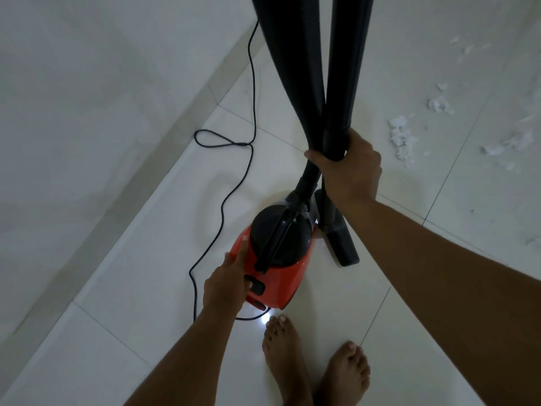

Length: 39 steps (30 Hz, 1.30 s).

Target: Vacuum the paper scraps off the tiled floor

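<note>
The floor is shiny white tiles, and a grey wall fills the upper left. White paper scraps lie at the right. The right hand grips the black hose. The left hand rests flat on the red vacuum cleaner in the middle. A black cord loops near the wall.
</note>
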Available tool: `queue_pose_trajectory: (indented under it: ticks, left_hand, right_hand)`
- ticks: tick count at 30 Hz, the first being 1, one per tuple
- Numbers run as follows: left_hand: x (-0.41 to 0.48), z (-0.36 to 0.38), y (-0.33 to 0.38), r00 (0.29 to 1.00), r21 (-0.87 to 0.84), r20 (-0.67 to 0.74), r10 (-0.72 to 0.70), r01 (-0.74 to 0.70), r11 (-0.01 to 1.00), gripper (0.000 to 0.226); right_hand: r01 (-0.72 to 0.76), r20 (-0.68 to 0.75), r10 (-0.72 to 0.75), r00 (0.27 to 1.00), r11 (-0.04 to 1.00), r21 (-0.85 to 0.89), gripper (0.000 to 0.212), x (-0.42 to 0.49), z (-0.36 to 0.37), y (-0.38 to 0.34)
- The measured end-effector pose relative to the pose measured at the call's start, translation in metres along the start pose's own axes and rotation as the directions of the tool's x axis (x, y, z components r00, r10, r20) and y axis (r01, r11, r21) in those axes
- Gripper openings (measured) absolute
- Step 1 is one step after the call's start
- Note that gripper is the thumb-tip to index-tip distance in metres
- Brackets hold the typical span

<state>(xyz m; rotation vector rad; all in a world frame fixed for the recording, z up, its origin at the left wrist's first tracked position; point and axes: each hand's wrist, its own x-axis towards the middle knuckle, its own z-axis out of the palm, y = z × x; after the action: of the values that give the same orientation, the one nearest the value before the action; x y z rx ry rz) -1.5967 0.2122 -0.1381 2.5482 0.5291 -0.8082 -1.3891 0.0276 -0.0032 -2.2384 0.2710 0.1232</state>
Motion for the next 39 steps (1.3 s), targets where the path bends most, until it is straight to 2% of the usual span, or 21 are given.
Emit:
queue_pose_trajectory:
  ticks: [2,4,6,9,11,14,16,19,22,24,27,31,34,37,39]
  left_hand:
    - [0.002,-0.042,0.021,0.991,-0.098,0.13,0.044,-0.032,0.995,0.102]
    - [0.0,-0.099,0.059,0.99,-0.332,0.109,0.093,-0.052,0.942,0.11]
    - [-0.007,-0.167,0.112,0.981,-0.504,-0.045,0.191,-0.187,0.843,0.111]
    - [-0.023,-0.259,0.195,0.912,-0.665,-0.281,0.297,-0.409,0.625,0.114]
    - [-0.033,-0.298,0.231,0.864,-0.679,-0.381,0.329,-0.503,0.535,0.101]
    - [-0.045,-0.325,0.267,0.845,-0.689,-0.419,0.333,-0.535,0.49,0.056]
    - [-0.043,-0.324,0.277,0.86,-0.705,-0.429,0.275,-0.509,0.494,0.044]
    - [-0.039,-0.319,0.283,0.881,-0.705,-0.434,0.19,-0.463,0.538,0.048]
    - [-0.043,-0.315,0.287,0.905,-0.708,-0.405,0.129,-0.4,0.582,0.052]
    - [-0.047,-0.313,0.291,0.911,-0.71,-0.393,0.124,-0.386,0.589,0.056]
    - [-0.052,-0.308,0.294,0.909,-0.694,-0.391,0.146,-0.395,0.602,0.06]
    - [-0.061,-0.309,0.304,0.899,-0.662,-0.409,0.158,-0.411,0.627,0.064]
    - [-0.064,-0.314,0.316,0.913,-0.691,-0.388,0.128,-0.38,0.615,0.039]
    - [-0.067,-0.312,0.312,0.932,-0.713,-0.328,0.153,-0.35,0.608,0.035]
    - [-0.074,-0.315,0.298,0.957,-0.704,-0.192,0.215,-0.287,0.65,0.036]
  right_hand:
    - [-0.042,0.022,0.041,0.999,0.999,0.023,0.05,-0.002,-0.01,-0.004]
    - [-0.08,0.018,0.079,0.997,0.995,0.052,0.049,-0.004,-0.022,-0.011]
    - [-0.111,0.015,0.11,0.994,0.991,0.078,0.049,-0.006,-0.032,-0.021]
    - [-0.162,0.017,0.161,0.987,0.979,0.126,0.048,-0.009,-0.041,-0.036]
    - [-0.18,0.026,0.178,0.984,0.974,0.139,0.048,-0.013,-0.045,-0.044]
    - [-0.192,0.057,0.185,0.981,0.969,0.153,0.046,-0.021,-0.049,-0.051]
    - [-0.194,0.071,0.186,0.98,0.969,0.15,0.045,-0.023,-0.054,-0.054]
    - [-0.179,0.137,0.16,0.978,0.974,0.141,0.049,-0.022,-0.071,-0.061]
    - [-0.184,0.256,0.118,0.959,0.951,0.25,0.061,-0.013,-0.117,-0.083]
    - [-0.126,0.224,0.057,0.973,0.944,0.304,0.06,0.002,-0.166,-0.112]
    - [0.064,0.146,-0.126,0.981,0.926,0.372,0.06,0.031,-0.246,-0.184]
    - [0.317,0.186,-0.462,0.867,0.8,0.509,0.063,0.06,-0.332,-0.303]
    - [0.42,0.205,-0.526,0.825,0.815,0.398,0.046,0.064,-0.361,-0.352]
    - [0.46,0.235,-0.52,0.821,0.846,0.268,0.046,0.064,-0.356,-0.357]
    - [0.463,0.258,-0.513,0.819,0.856,0.23,0.047,0.056,-0.357,-0.358]
